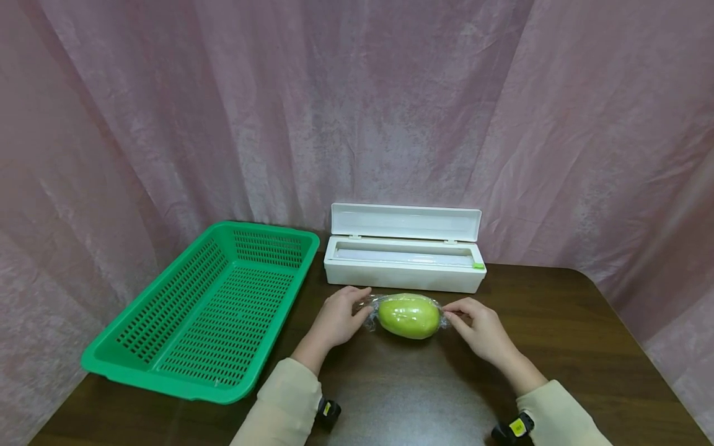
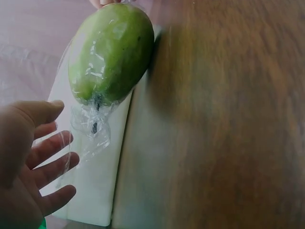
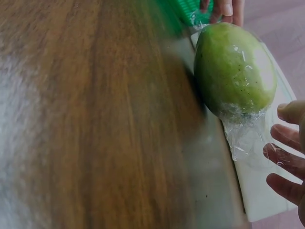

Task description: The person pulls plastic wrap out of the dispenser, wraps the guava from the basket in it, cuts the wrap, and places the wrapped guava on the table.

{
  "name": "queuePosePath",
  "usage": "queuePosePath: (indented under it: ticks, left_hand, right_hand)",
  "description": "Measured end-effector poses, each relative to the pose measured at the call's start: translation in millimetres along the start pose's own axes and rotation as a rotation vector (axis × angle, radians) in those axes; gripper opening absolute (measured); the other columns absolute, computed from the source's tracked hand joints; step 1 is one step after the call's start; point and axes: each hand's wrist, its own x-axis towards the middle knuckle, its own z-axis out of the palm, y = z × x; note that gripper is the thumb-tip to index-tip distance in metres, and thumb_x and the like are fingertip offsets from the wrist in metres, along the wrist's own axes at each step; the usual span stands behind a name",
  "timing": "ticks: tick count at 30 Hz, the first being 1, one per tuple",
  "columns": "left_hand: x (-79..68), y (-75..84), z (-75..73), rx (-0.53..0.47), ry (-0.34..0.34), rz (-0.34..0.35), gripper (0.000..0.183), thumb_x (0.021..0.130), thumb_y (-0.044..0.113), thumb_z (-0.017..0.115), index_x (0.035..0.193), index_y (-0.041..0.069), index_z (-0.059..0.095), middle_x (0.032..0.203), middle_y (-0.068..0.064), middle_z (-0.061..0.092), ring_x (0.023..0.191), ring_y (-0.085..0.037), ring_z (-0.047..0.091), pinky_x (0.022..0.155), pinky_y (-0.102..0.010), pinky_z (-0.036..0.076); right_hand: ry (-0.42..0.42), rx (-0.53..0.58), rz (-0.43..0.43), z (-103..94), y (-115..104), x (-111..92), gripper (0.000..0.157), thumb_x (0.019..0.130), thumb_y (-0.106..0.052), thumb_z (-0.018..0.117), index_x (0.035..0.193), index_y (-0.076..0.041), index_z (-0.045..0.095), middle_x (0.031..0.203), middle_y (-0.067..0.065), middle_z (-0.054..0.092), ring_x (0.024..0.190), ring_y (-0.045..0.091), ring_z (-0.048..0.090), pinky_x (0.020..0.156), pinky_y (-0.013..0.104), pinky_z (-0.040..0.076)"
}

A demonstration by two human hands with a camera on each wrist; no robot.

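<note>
A smooth, oval green fruit (image 1: 409, 316), much like a mango, lies on the table wrapped in clear cling film. Twisted film tails stick out at both ends. My left hand (image 1: 340, 317) is beside the left tail (image 2: 95, 126), thumb and fingers spread apart. At the opposite end is my right hand (image 1: 480, 328), its fingertips close to the right tail (image 3: 240, 138). The right wrist view shows that thumb and those fingers apart, with the crumpled film hanging beside them. Directly behind the fruit stands a white cling film dispenser (image 1: 401, 279), its lid raised.
On the left sits a large green plastic basket (image 1: 279, 322) with slotted sides. The dark wooden table (image 1: 563, 334) reaches back to a pink curtain (image 1: 401, 111). A small green slider (image 1: 478, 266) is at the dispenser's right end.
</note>
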Motion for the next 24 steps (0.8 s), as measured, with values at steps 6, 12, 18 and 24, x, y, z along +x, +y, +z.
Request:
queuePosePath:
  ticks: [6,12,18,24]
  left_hand:
    - [2.2,9.1,0.7,0.057,0.031,0.052,0.054,0.088,0.038,0.065,0.134,0.012,0.054,0.137,-0.009,0.050,0.126,-0.029,0.047,0.104,-0.053,0.036]
    - [11.0,24.0,5.7,0.250,0.020,0.171,0.081,0.074,0.061,0.069,0.138,0.015,0.049,0.148,-0.008,0.037,0.137,-0.028,0.032,0.108,-0.053,0.029]
    - [20.6,43.2,15.3,0.343,-0.087,0.226,0.089,0.071,0.061,0.072,0.142,0.017,0.042,0.147,-0.006,0.040,0.136,-0.026,0.037,0.111,-0.047,0.031]
    - [24.5,54.8,28.7,0.426,-0.163,0.248,0.091,0.070,0.057,0.075,0.145,0.022,0.037,0.146,-0.003,0.042,0.135,-0.022,0.039,0.110,-0.043,0.034]
  right_hand:
    - [0.002,-0.010,-0.014,-1.3,0,-3,0.014,0.084,-0.009,0.070,0.098,-0.012,0.073,0.095,-0.002,0.069,0.088,0.014,0.063,0.072,0.038,0.054]
    - [0.014,-0.018,-0.007,-3.2,0,-6,0.018,0.085,-0.011,0.069,0.104,-0.010,0.072,0.097,-0.001,0.070,0.091,0.017,0.065,0.073,0.039,0.055]
    - [0.025,-0.025,-0.012,-4.8,2,-8,0.017,0.085,-0.010,0.069,0.102,-0.010,0.072,0.097,0.000,0.070,0.092,0.019,0.066,0.076,0.039,0.055]
    - [0.019,-0.035,0.013,-8.2,3,-10,0.014,0.086,-0.012,0.068,0.100,-0.011,0.073,0.096,0.000,0.070,0.092,0.019,0.065,0.077,0.041,0.054]
